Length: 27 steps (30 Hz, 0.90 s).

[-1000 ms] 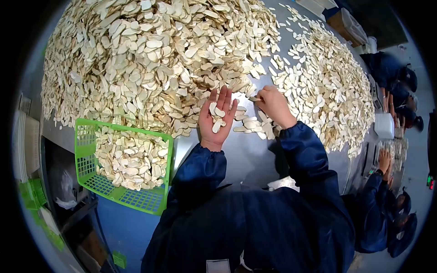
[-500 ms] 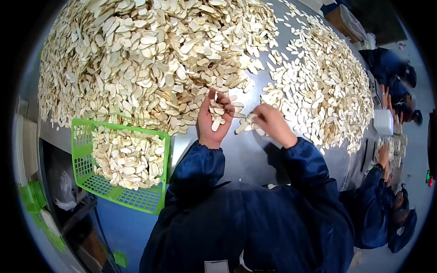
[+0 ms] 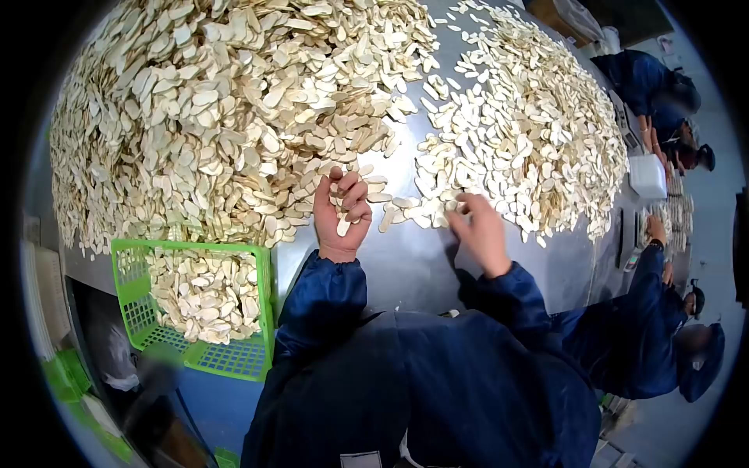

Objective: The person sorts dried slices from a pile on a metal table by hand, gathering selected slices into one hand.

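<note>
Loosely, the left hand [image 3: 343,212] curls palm-up around flat, oval, cream-coloured slices [image 3: 342,227]; the right hand [image 3: 477,228], partly spread, is beside the smaller cream-coloured slice heap [image 3: 538,140] on the smooth grey metal table [image 3: 406,265]

Passage: bare metal tabletop [image 3: 406,273] between the sleeves [image 3: 324,300] | Obstructions ahead: large slice heap [image 3: 218,117] left, smaller heap [image 3: 538,125] right, loose slices [image 3: 406,212] between | Left: green basket [image 3: 264,312]
</note>
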Available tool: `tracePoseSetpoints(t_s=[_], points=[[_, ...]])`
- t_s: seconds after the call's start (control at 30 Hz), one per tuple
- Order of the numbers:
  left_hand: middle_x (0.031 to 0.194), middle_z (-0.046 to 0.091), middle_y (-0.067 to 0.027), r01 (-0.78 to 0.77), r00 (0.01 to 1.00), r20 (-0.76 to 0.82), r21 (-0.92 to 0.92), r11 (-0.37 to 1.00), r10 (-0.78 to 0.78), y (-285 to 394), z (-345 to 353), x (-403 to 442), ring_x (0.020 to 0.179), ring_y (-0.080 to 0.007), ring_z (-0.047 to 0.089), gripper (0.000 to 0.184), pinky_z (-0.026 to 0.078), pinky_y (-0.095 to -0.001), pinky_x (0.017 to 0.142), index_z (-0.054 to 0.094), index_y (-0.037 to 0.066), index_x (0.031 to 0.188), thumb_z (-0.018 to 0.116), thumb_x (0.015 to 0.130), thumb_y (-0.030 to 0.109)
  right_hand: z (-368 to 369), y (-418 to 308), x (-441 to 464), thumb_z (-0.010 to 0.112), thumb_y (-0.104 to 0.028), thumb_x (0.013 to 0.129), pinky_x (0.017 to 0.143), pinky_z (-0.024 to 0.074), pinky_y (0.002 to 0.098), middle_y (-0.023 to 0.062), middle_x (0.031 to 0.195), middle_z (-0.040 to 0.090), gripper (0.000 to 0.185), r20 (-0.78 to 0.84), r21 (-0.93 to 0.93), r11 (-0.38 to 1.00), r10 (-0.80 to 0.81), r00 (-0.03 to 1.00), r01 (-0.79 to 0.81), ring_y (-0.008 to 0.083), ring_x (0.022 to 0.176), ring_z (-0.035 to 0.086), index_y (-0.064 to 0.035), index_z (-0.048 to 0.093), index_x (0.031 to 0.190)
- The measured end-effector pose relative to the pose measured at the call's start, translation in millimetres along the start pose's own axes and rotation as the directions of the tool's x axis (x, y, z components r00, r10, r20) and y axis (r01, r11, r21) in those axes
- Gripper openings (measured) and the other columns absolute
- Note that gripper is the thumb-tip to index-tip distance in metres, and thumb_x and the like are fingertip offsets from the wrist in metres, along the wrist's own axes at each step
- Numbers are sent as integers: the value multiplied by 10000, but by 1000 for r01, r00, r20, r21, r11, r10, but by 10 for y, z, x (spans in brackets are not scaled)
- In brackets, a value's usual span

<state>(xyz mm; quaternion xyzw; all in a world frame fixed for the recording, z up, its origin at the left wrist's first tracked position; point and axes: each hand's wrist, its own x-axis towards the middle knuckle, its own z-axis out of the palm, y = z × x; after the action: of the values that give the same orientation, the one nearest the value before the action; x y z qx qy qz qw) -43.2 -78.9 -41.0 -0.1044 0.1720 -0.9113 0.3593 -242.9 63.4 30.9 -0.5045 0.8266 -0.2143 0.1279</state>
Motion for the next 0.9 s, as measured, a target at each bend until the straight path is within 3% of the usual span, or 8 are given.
tracePoseSetpoints(t_s=[0.07,0.17,0.3,0.47,0.63,0.77,0.83,0.9], points=[[801,440,18,1,1000,-6,3,1000,-1,-1,-3,-3,648,-103,376,204,303,-228,466,615,105,1035,517,939,257,173,-150,-83,698,-279,784,639,482,412,132,972,551,434,32,-90,994,-57,998,60,338,789,593,-74,549,1136],[801,439,16,3,1000,-6,10,1000,-3,12,-14,-10,650,-102,378,206,307,-226,468,608,99,1039,517,939,253,294,69,-86,629,-113,793,657,486,416,123,995,552,257,-76,1,993,-120,990,121,341,814,588,-92,599,1048],[806,436,16,-2,1000,-5,31,1000,2,-23,-2,-7,661,-105,383,216,312,-223,470,604,86,1046,513,938,250,-7,207,5,579,27,770,719,476,388,120,1028,564,237,-201,-202,979,-35,979,-6,314,901,574,-57,629,985],[806,436,15,1,1000,-21,42,999,0,-54,2,-5,667,-105,382,224,315,-224,469,603,77,1046,507,941,250,290,-193,88,630,-144,816,655,479,398,122,847,584,145,-147,161,959,-208,967,231,320,779,591,-70,630,941],[795,436,19,0,1000,-7,73,997,0,-46,10,-14,664,-90,375,214,321,-228,481,611,81,1038,519,932,241,574,-584,185,623,-138,808,570,456,419,109,787,500,95,-105,20,938,-344,933,347,316,710,554,-64,568,784],[789,440,15,-50,995,-78,62,997,55,-89,20,-2,687,-94,383,210,349,-219,528,617,87,1045,537,916,232,489,-584,170,637,-115,801,575,464,383,110,797,522,83,-71,186,956,-217,974,226,298,689,563,-51,586,815],[1025,597,-38,-138,976,-122,287,948,179,-171,11,8,991,-186,521,261,435,-348,886,602,108,1118,538,903,241,320,-669,123,648,-96,793,575,466,358,111,801,532,86,-55,375,920,-104,993,117,284,669,564,-43,599,840],[1166,593,-67,-83,975,-184,239,968,129,-289,-9,12,1147,-236,497,286,336,-463,1037,592,114,1138,512,912,269,190,-714,37,655,-69,797,589,479,304,122,913,603,213,-51,476,876,-63,997,79,228,716,603,-33,624,1004]])
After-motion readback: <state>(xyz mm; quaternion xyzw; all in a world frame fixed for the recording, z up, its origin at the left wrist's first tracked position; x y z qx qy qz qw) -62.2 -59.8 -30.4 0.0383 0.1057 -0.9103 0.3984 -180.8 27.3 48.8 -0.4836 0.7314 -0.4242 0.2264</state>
